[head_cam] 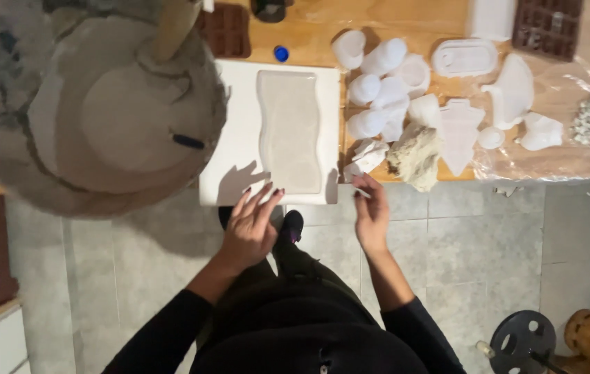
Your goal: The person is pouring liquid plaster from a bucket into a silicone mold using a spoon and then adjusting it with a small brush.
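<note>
Grey floor tiles (475,256) spread below us, and above them runs a wooden table (406,21) with a white board (236,138) at its near edge; we take that board as our landmark. On the board lies one long wavy-edged mould (289,131), filled level with a pale grey mix. Our left hand (250,228) rests at the board's near edge just below the mould, fingers spread flat and gripping nothing. Our right hand (371,211) is beyond the board's near right corner, fingertips pinched around a small white scrap (363,193). Left of the board looms one large mixing bucket (94,104), smeared with grey paste, with a wooden stick (174,28) standing in it. Right of the board sits a cluster of white cast pieces (381,90) and one rough lump (416,156). Two brown grid moulds (548,24) lie along the far side, plus a blue cap (281,53).
</note>
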